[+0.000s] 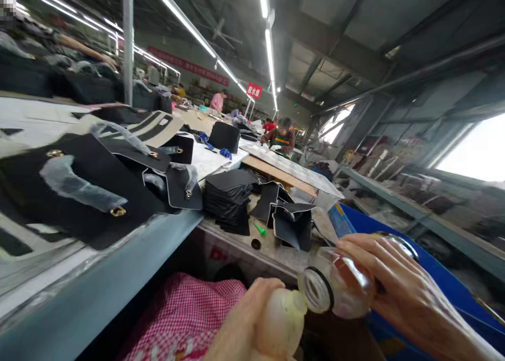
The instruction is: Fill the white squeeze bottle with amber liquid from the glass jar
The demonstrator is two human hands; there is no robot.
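My left hand (pixel 242 319) is wrapped round a small translucent, yellowish-white plastic bottle (pixel 283 321) with its neck uncapped. My right hand (pixel 402 282) grips a clear bottle (pixel 349 287), tipped almost on its side, its open mouth facing left. The two mouths are close together or touching, low in front of me. Whether liquid passes between them cannot be made out. On the bench beyond lie a green nozzle (pixel 260 229) and a round dark cap (pixel 256 243). Folded black bag pieces (pixel 292 227) stand just behind them.
A stack of black panels (pixel 229 195) sits left of the bag pieces. Black panels with plastic-wrapped handles (pixel 81 187) cover the left table (pixel 130 282). A blue bin (pixel 359 221) is at the right. A person (pixel 282 137) works farther back. Red checked cloth (pixel 193 313) shows below.
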